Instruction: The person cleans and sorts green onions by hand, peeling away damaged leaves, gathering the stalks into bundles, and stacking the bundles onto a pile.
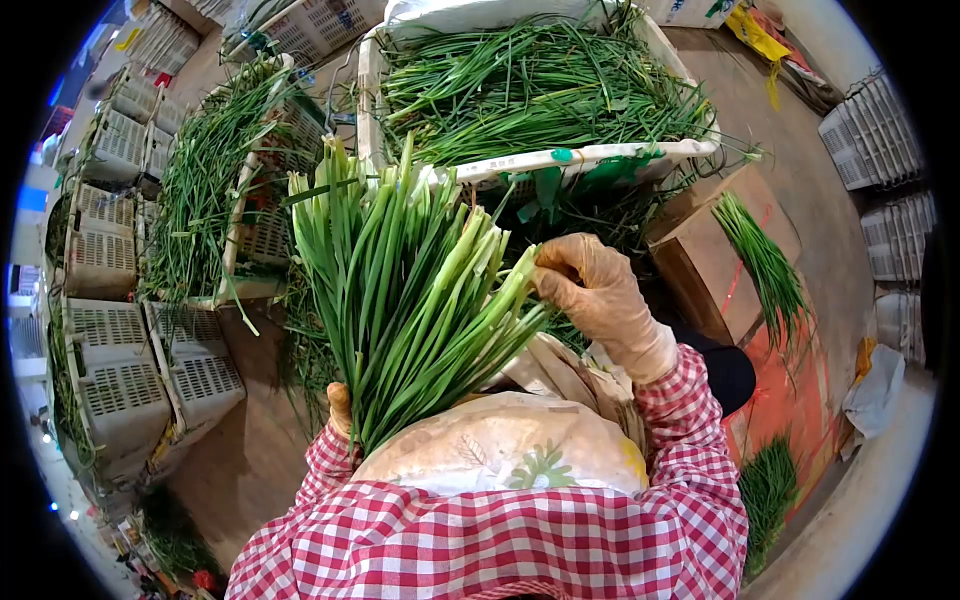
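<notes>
Pale slatted crates [120,390] stand stacked along the left of a brown floor [215,470], and a white box [370,95] heaped with loose greens [540,85] sits ahead. A thick green bunch [400,270] fans upright before the person's apron [500,440]. The gloved right hand [605,300] pinches pale stalk ends at its right edge; the left hand [340,408], mostly hidden, shows at its lower left, its grip unclear.

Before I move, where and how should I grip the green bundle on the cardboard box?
Grip the green bundle near its far, pale end, probably from above with the right hand once free: the stalks lie gathered there, while the near tips spread loosely.
</notes>
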Action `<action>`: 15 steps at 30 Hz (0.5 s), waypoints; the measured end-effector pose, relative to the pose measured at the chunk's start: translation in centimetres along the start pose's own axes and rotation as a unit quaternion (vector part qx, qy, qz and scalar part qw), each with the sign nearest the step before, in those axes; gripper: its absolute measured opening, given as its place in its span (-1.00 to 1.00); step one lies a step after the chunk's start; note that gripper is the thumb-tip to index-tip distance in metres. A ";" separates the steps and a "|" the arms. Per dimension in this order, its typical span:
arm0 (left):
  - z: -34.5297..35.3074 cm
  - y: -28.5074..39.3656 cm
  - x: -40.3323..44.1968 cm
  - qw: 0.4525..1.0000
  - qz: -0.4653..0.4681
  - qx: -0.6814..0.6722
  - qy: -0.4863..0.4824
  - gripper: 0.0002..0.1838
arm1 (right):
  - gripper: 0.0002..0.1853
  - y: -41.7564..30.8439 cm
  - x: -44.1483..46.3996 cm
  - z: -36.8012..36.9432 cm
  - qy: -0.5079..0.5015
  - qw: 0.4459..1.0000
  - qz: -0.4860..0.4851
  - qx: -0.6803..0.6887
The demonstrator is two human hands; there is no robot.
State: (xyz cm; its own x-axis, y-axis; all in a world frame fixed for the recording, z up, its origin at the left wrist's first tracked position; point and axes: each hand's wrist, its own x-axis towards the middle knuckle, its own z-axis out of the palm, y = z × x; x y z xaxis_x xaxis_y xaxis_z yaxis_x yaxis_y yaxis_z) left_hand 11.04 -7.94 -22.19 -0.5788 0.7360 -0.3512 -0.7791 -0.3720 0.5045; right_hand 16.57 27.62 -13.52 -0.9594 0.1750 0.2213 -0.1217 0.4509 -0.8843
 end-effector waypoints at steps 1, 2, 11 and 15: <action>0.4 0.0 0.0 1.000 0.022 0.020 0.010 0.01 | -0.72 0.0 0.0 0.0 -0.002 1.000 -0.002 0.001; -0.4 0.0 0.0 1.000 -0.008 0.005 0.009 0.01 | -0.81 0.0 0.0 -0.2 0.040 0.999 -0.013 -0.001; -1.3 0.5 -0.2 0.999 0.016 -0.021 -0.035 -0.24 | -0.78 2.7 1.2 -4.7 0.257 0.920 0.002 -0.296; -0.3 0.9 0.8 0.994 -0.032 -0.038 -0.094 -0.21 | -0.73 -4.2 1.5 -1.1 0.015 0.981 -0.068 -0.181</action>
State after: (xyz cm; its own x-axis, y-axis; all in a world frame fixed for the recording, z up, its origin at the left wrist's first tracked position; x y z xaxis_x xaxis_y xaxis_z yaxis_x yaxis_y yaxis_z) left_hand 9.79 -7.84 -22.22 -0.4772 0.8500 -0.2232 -0.8333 -0.3569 0.4223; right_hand 15.96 26.90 -9.02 -0.9318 0.1146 0.3445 -0.1452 0.7521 -0.6429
